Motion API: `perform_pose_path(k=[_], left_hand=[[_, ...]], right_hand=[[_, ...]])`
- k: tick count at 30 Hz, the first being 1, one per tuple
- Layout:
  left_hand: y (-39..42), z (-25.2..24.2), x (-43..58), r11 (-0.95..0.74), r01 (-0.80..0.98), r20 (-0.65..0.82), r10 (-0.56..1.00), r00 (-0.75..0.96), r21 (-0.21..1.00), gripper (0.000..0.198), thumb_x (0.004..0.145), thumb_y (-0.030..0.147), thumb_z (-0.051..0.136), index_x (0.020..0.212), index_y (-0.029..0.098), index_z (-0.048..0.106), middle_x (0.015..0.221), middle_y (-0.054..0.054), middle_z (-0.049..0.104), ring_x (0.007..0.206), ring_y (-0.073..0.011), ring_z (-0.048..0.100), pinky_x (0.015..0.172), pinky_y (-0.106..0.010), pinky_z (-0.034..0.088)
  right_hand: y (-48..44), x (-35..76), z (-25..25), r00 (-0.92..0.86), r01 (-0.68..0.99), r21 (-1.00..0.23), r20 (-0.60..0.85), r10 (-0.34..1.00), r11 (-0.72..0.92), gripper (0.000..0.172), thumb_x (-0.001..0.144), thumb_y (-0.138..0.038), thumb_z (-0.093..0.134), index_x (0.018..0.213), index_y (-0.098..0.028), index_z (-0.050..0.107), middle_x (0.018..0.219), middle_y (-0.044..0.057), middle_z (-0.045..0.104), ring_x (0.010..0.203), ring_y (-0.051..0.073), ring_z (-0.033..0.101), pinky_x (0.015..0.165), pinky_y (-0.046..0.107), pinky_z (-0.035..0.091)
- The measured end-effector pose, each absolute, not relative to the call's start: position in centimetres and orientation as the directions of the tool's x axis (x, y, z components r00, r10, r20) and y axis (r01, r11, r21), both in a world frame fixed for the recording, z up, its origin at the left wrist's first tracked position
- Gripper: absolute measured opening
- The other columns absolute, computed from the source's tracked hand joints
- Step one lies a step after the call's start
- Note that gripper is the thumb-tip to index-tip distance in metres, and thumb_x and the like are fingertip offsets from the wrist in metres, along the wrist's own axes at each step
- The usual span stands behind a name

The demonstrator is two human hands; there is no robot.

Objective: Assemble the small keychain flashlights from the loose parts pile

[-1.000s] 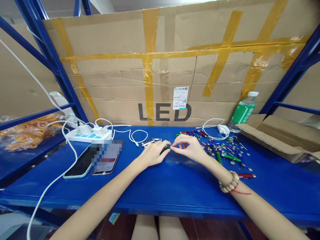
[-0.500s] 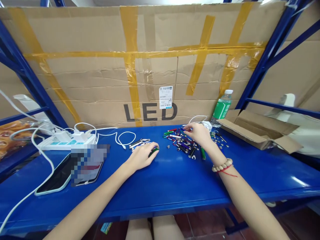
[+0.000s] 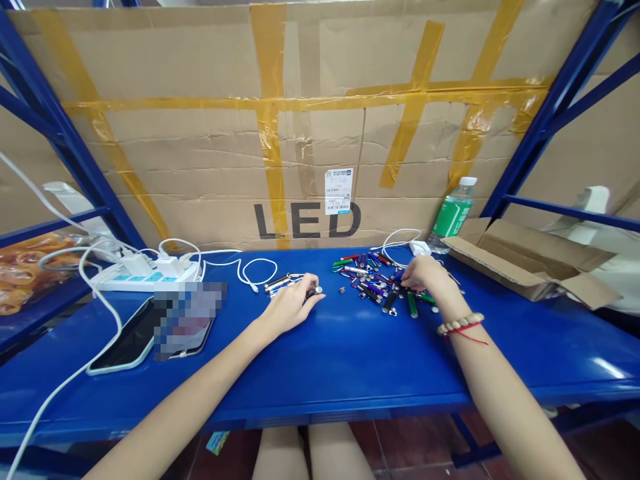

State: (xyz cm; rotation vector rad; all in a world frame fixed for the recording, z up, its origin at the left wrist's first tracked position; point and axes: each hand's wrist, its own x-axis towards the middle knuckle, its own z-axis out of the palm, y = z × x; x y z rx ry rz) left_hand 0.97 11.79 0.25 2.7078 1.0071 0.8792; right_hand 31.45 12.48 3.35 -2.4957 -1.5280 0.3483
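Resting on the blue shelf board (image 3: 350, 360), the left hand (image 3: 291, 307) closes its fingers around a small dark flashlight (image 3: 314, 292). Only the flashlight's pale tip shows past the fingertips, pointing right, low over the board. Just behind this hand lie two silver flashlights (image 3: 283, 281) with key clips, side by side on the board.

The right hand (image 3: 425, 273) lies palm down on the far right part of a pile of mini flashlights (image 3: 373, 283), red, green, purple and black ones mixed with small loose metal parts. Its fingers are bent down into the pile. Whether they grip one of the pieces I cannot tell, since the back of the hand hides them. A bead bracelet (image 3: 459, 325) with a red string sits on that wrist. The two hands are well apart, with bare board between them.

To the left, a white power strip (image 3: 145, 277) carries plugged chargers, and a white cable (image 3: 255, 270) loops from it toward the silver flashlights. Nearer the edge lie a phone in a pale case (image 3: 123, 343) and, touching it, a second phone (image 3: 185, 320), which is blurred. Behind the pile stands a water bottle with a green label (image 3: 453, 213), and beside it is an open cardboard box (image 3: 530, 260). A taped cardboard sheet marked LED (image 3: 310, 133) closes the back of the rack.
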Motion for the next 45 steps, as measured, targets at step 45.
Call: perform_pose_path(k=[45], left_hand=[[11.4, 0.3, 1.0, -0.774, 0.535, 0.52, 0.628, 0.58, 0.339, 0.019, 0.092, 0.027, 0.036, 0.109, 0.022, 0.043, 0.102, -0.004, 0.062, 0.091, -0.0178, 0.061, 0.074, -0.026, 0.046]], right_hand=[[10.4, 19.8, 2.9, -0.204, 0.397, -0.828, 0.341, 0.918, 0.396, 0.036, 0.069, -0.047, 0.06, 0.073, -0.012, 0.064, 0.067, 0.005, 0.062, 0.052, 0.009, 0.055, 0.05, 0.02, 0.044]])
